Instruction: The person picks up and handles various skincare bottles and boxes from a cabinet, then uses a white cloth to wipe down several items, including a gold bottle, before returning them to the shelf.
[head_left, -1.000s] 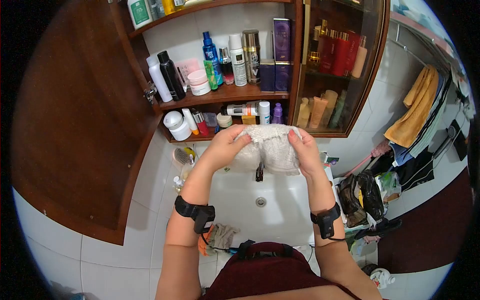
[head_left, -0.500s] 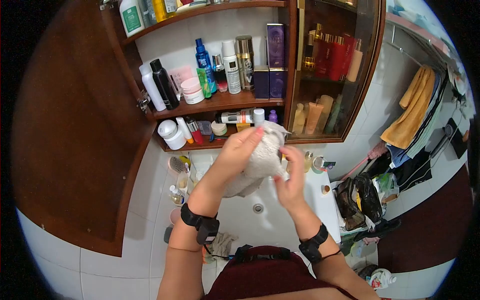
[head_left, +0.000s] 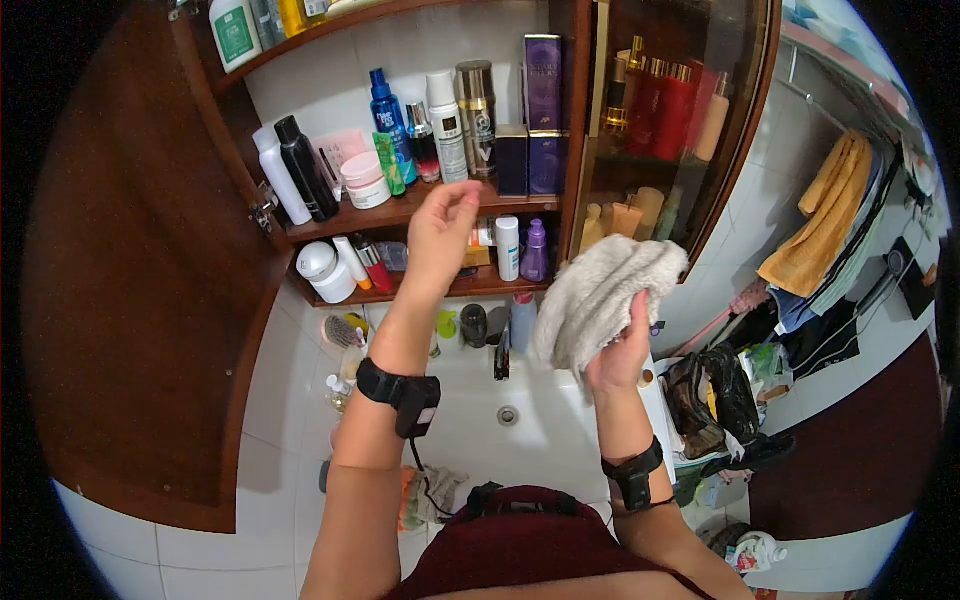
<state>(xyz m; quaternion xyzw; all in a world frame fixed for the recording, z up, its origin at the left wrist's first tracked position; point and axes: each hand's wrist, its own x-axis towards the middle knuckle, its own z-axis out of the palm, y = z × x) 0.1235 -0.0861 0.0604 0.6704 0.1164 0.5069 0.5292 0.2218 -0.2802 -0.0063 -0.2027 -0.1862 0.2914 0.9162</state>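
Observation:
My right hand point(head_left: 623, 350) grips a crumpled light grey cloth point(head_left: 610, 290), thumb on its front; its other fingers are mostly hidden behind the fabric. The cloth hangs over the right part of the white sink, in front of the cabinet's lower edge. My left hand point(head_left: 443, 232) is raised before the shelves of the brown cabinet point(head_left: 400, 212), fingertips pointing right, with nothing visible in it. It covers part of the lower shelf, where an orange-and-white bottle point(head_left: 484, 233) shows just past it. A white bottle point(head_left: 508, 250) and a purple bottle point(head_left: 535, 250) stand further right.
The cabinet door point(head_left: 150, 270) hangs open on the left. Bottles, jars and purple boxes point(head_left: 543, 85) fill the middle shelf. Below is the white sink point(head_left: 470, 440) with a dark faucet point(head_left: 501, 362). Towels point(head_left: 820, 210) hang at right above black bags point(head_left: 735, 395).
My left hand has let go of the cloth and moved left and up toward the shelves. The cloth has moved right and lower in my right hand, uncovering the faucet and bottles behind it.

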